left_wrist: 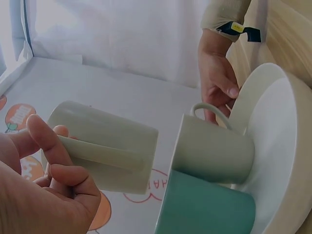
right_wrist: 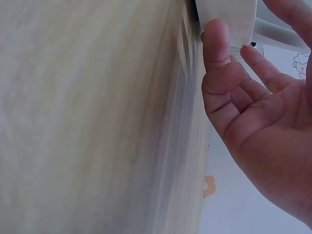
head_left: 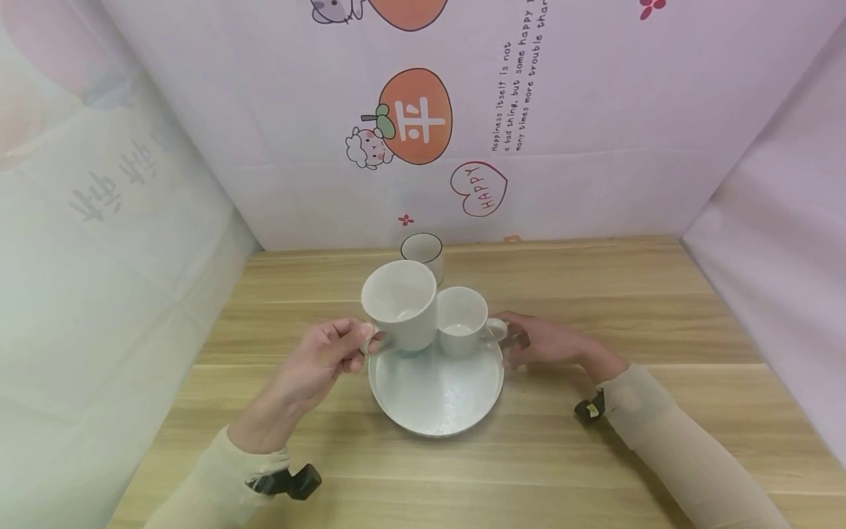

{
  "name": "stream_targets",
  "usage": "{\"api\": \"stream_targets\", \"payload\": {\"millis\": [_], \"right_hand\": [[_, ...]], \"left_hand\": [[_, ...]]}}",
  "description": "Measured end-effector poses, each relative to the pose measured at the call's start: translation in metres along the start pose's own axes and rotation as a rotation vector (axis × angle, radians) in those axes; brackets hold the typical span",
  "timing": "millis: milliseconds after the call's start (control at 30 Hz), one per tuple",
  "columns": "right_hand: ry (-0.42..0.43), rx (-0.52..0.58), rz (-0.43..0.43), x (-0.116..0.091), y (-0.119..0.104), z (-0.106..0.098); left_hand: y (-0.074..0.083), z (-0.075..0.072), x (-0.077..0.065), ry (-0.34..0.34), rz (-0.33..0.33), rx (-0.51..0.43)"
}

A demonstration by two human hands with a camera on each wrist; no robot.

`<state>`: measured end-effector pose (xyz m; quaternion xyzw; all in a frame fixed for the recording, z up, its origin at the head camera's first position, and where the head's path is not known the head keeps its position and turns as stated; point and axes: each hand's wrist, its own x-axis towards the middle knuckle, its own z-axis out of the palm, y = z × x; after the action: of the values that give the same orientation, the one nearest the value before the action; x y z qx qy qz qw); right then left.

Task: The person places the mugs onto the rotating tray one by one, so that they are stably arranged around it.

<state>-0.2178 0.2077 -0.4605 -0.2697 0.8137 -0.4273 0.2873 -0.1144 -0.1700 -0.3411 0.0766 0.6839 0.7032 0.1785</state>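
My left hand [head_left: 333, 349] pinches the handle of a white mug [head_left: 399, 297], held above the tray with its mouth upward in the head view. The round white tray [head_left: 436, 411] has a raised rim. On it stand a second white mug [head_left: 461, 327], handle to the right, and a teal mug [left_wrist: 207, 207] beside it, mostly hidden under the lifted mug in the head view. My right hand [head_left: 545, 342] is at the tray's right side, fingers loosely bent. Its fingertips [right_wrist: 217, 36] lie right at the tray's outer wall, close to the second mug's handle.
Behind the tray stands a white cup with a dark rim [head_left: 423, 250], partly covered by the lifted mug. The wooden table [head_left: 317, 455] ends at a printed cloth wall [head_left: 317, 198]; cloth sides close it in left and right.
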Motion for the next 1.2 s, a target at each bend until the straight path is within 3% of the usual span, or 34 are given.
{"api": "stream_targets", "payload": {"millis": [500, 1200], "right_hand": [[0.015, -0.004, 0.033, 0.001, 0.0, 0.002], [0.014, 0.019, 0.01, 0.001, 0.002, 0.001]], "left_hand": [[-0.005, 0.018, -0.01, -0.068, -0.038, 0.0], [-0.038, 0.036, -0.01, -0.132, -0.097, 0.018]]}}
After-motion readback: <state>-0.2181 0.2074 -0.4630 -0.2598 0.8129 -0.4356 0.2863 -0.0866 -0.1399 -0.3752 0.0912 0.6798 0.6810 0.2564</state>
